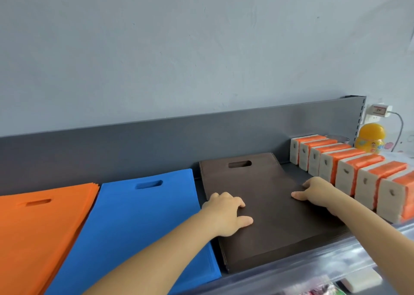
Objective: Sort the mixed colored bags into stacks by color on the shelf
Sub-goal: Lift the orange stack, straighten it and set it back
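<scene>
Brown non-woven bag stack [268,227], flat, slot-handled, lower centre of frame, is being pressed by left hand [226,215] and right hand [314,189], fingers spread.

The orange bags [33,227] run off the left edge. The left arm [156,254] covers some blue bags [134,216]. I cannot make out the blurry stuff [318,291] at lower right.
</scene>
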Motion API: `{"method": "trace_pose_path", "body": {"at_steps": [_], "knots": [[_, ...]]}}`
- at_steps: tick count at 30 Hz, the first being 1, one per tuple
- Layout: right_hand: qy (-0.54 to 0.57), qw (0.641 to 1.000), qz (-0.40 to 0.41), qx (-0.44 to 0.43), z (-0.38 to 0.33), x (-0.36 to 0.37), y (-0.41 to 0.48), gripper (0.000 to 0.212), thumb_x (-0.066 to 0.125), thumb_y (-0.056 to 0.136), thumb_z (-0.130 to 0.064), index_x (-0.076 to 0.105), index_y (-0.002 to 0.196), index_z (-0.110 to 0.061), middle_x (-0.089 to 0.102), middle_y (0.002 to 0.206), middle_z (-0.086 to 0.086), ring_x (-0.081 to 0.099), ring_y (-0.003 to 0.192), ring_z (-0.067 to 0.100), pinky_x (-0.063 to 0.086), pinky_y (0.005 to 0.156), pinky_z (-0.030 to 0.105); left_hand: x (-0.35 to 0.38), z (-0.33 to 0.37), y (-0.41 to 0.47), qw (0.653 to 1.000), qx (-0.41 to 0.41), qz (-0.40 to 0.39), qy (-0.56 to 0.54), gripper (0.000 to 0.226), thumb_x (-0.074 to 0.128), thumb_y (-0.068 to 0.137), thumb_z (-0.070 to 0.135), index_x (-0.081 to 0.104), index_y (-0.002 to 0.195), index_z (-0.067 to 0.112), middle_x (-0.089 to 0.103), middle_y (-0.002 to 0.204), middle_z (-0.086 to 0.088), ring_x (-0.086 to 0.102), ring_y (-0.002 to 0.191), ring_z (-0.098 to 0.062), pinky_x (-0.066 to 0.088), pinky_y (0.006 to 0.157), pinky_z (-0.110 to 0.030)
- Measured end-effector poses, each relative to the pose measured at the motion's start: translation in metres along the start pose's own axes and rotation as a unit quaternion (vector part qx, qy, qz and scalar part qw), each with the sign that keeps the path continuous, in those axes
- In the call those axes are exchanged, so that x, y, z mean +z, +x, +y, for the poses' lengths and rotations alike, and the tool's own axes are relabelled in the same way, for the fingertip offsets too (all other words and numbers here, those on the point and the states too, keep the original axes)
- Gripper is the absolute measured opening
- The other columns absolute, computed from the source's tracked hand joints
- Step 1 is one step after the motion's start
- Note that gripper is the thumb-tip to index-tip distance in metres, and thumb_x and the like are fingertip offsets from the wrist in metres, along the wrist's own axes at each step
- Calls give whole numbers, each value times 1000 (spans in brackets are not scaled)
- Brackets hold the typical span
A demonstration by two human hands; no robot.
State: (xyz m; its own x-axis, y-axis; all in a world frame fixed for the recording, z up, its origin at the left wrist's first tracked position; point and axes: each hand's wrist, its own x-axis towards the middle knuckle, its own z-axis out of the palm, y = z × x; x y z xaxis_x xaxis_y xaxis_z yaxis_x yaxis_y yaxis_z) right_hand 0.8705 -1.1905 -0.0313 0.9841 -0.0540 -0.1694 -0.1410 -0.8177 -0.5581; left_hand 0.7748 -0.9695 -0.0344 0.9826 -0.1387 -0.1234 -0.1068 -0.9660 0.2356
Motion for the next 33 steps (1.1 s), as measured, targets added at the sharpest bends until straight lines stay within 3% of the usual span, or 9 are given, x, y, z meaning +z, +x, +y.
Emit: {"method": "trace_pose_path", "body": {"at_steps": [4,6,7,11,15,19,22,27,33], "knots": [[-90,996,8,16,-1,-2,-2,55,63,86,-36,51,128,-3,59,120,13,56,110,29,45,92,35,-2,1,-5,1000,12,-7,-14,58,42,93,53,34,143,25,29,149,-2,22,137,-27,27,108,-44],[-165,984,68,-3,-9,1,-11,49,64,84,-40,56,121,-8,61,105,9,59,97,27,51,85,37,-7,-3,-15,998,27,2,-64,57,42,94,50,33,144,23,26,151,-1,22,138,-24,26,109,-41],[-177,978,109,-25,-16,6,-16,49,64,84,-40,55,122,-10,59,108,10,58,99,29,51,85,40,-12,-7,-22,995,34,16,-87,56,42,94,49,34,143,22,26,151,0,24,138,-21,25,109,-39],[-88,966,148,-191,-85,45,-70,55,63,85,-31,47,134,-13,48,137,13,44,126,32,38,102,40,-38,-49,-66,990,61,98,-75,44,45,95,42,49,133,20,42,142,3,39,129,-16,34,105,-34],[11,945,59,-320,-173,109,-153,46,61,87,-26,52,131,-16,55,132,1,49,122,16,36,91,23,-62,-136,-127,990,27,136,-30,37,47,93,45,58,122,26,52,132,9,47,121,-13,40,100,-36],[134,941,-86,-298,-249,178,-225,46,60,89,-24,48,133,-17,52,133,-6,51,114,9,41,84,23,-75,-236,-206,984,-19,179,-10,28,51,92,38,65,113,25,63,117,9,55,110,-12,42,93,-29],[138,941,-144,-273,-290,219,-261,55,59,90,-26,39,140,-14,44,142,-3,46,122,14,36,92,24,-74,-299,-260,982,-66,176,10,30,51,93,37,63,117,24,61,124,7,52,117,-12,39,99,-29],[56,960,-146,-233,-321,267,-286,69,54,92,-32,19,148,-11,23,154,4,28,138,22,30,100,27,-61,-364,-314,979,-106,172,1,41,45,95,44,51,130,26,48,139,7,43,127,-13,34,105,-31],[28,983,-115,-138,-331,282,-288,61,57,90,-30,30,141,-7,40,139,10,43,116,24,34,86,29,-31,-395,-328,980,-97,175,20,51,37,96,49,37,141,27,31,149,7,28,137,-13,23,112,-31]]}}
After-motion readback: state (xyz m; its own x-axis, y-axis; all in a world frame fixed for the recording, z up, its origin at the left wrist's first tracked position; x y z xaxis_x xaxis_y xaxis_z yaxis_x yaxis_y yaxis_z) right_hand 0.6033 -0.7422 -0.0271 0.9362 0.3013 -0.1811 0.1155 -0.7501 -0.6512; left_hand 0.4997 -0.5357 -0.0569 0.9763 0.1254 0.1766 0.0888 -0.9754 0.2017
